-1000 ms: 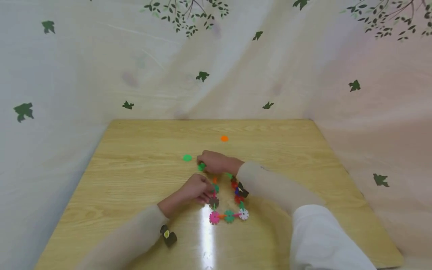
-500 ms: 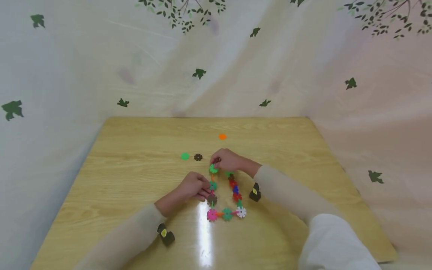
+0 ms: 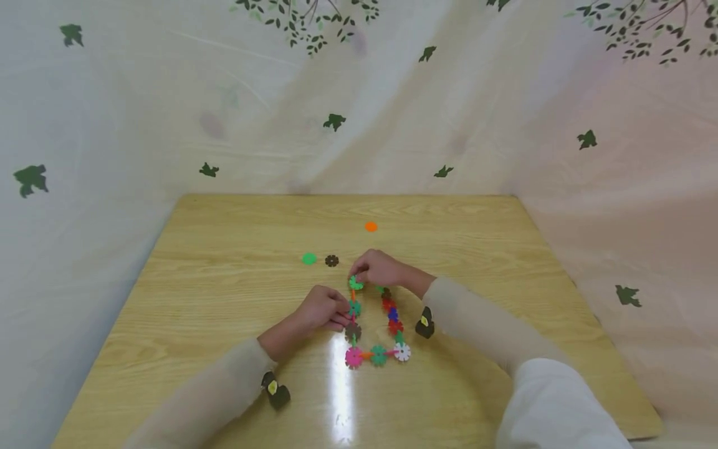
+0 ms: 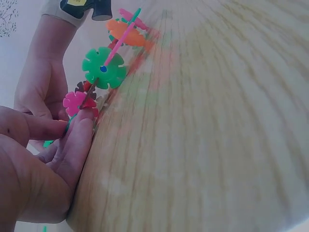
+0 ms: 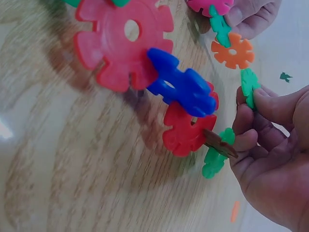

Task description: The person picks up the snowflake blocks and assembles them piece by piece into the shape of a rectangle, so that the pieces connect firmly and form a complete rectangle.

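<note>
A chain of interlocking flower-shaped discs forms a U on the table, with a pink disc [image 3: 353,357] and a white disc [image 3: 402,352] at its near corners. My right hand [image 3: 378,268] pinches a green disc [image 5: 248,88] between thumb and fingers, right at the orange disc [image 5: 232,50] on the chain's left arm. Lower on that arm, my left hand [image 3: 322,308] pinches a teal disc [image 3: 354,308] by its edge. The right arm of the chain runs through red and blue discs [image 5: 181,92] to a brown disc [image 5: 219,144] and another green disc [image 5: 219,153], beside my right hand.
Beyond the hands lie a loose green disc [image 3: 309,258], a loose brown disc [image 3: 331,260] and an orange disc [image 3: 371,226]. The wooden table [image 3: 224,237] meets a printed cloth backdrop [image 3: 381,125] at the back and sides.
My right hand has moved right with the green disc, to the orange disc on the left arm. The loose brown disc has come into view. My left hand has stayed at the chain.
</note>
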Available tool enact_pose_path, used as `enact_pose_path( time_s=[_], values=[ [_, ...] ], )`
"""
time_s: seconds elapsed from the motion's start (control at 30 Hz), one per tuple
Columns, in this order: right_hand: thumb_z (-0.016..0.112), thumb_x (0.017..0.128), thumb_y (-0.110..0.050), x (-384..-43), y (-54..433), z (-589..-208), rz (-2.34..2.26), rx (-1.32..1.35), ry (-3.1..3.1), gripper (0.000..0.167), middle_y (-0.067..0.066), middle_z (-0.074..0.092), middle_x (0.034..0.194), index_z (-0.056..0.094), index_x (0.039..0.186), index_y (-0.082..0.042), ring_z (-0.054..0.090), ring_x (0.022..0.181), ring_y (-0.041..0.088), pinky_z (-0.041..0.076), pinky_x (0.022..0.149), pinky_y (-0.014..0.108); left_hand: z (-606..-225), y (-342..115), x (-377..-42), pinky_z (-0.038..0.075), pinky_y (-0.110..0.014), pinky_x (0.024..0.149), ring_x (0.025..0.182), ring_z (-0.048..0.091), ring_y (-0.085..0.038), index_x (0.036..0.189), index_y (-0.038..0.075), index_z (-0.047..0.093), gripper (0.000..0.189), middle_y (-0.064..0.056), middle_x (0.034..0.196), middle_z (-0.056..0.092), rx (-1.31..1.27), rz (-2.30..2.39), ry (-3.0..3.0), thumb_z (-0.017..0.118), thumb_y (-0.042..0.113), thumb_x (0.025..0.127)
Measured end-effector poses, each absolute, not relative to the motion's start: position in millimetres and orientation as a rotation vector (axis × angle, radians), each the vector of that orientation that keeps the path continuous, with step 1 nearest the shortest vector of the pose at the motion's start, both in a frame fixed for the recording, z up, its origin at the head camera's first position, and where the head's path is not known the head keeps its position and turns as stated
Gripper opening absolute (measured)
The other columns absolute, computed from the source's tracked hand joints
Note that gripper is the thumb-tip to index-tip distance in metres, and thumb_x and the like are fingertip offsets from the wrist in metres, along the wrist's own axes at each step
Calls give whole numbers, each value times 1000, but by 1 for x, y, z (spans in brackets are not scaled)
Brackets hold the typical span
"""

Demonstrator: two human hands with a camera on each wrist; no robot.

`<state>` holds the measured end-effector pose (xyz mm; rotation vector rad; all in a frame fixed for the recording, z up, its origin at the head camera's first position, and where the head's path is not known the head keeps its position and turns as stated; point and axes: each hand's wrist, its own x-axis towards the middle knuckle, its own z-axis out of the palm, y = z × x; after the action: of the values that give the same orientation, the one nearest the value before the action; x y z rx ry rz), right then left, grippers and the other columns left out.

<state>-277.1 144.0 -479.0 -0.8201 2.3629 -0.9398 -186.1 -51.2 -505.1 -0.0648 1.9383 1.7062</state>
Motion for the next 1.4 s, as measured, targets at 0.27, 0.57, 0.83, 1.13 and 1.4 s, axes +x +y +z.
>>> enact_pose_path(
  time_s=[0.27, 0.57, 0.83, 1.13, 1.4],
  values=[
    [65, 96, -1, -276, 138, -477, -910, -873, 2352, 18, 3, 76, 102, 77, 108, -5, 67, 89, 9, 56, 80, 23, -508, -52, -186, 62, -30, 56, 59, 69, -15, 96, -7, 70, 12, -13, 75, 71, -66, 1725, 1933, 63, 2, 93],
    [63, 96, 2, -273, 135, -471, -953, -904, 2332, 19, 4, 76, 103, 77, 106, -3, 69, 93, 11, 57, 82, 25, -511, -52, -188, 62, -31, 57, 57, 69, -17, 94, -7, 71, 12, -13, 72, 71, -79, 1743, 1929, 65, 3, 90],
    [63, 97, 0, -273, 134, -475, -912, -902, 2376, 18, 5, 75, 106, 77, 108, -4, 66, 91, 10, 55, 79, 24, -511, -53, -187, 62, -31, 56, 57, 69, -17, 92, -7, 72, 12, -14, 70, 71, -69, 1756, 1949, 64, 2, 89],
    [64, 95, 1, -274, 132, -476, -908, -925, 2363, 18, 6, 76, 104, 77, 107, -3, 65, 87, 10, 54, 75, 23, -510, -54, -186, 62, -30, 56, 56, 69, -17, 91, -8, 71, 13, -14, 69, 71, -58, 1778, 1946, 63, 1, 88],
    [66, 91, 6, -273, 127, -476, -902, -895, 2378, 19, 7, 76, 101, 78, 105, -2, 68, 84, 9, 56, 73, 21, -511, -52, -186, 61, -30, 55, 55, 68, -16, 92, -9, 71, 12, -15, 70, 70, -117, 1808, 1962, 64, 0, 89]
  ],
)
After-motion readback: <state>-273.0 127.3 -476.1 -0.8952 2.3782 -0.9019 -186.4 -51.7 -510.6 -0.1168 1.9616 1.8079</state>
